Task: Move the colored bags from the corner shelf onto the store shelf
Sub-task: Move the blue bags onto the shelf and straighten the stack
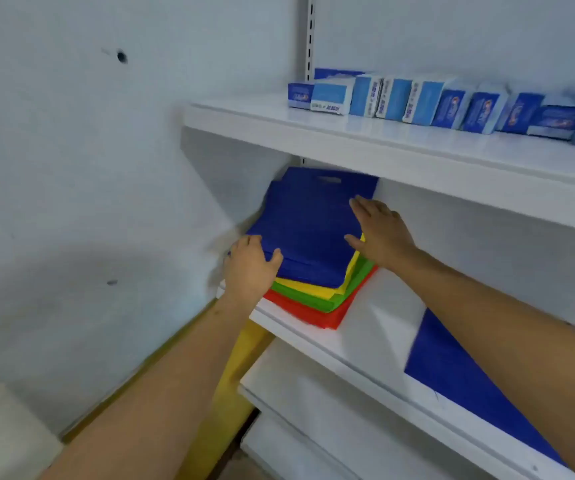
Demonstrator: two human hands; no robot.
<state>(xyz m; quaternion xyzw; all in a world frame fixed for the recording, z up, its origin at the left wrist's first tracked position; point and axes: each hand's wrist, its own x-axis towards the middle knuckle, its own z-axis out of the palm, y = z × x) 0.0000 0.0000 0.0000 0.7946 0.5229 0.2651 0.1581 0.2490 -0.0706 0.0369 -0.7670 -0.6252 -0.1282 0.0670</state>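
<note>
We see a stack of flat bags (308,237) in the far left corner of the white shelf (365,344): blue on top, then yellow, green, red. Left hand (249,266) grips the near left edge of the blue ones, thumb on top. Right hand (381,233) lies flat, fingers straight, on the right side. Bags look light, floppy, prob slippery; we'd lift w/ 2 hands at opposite edges.
</note>
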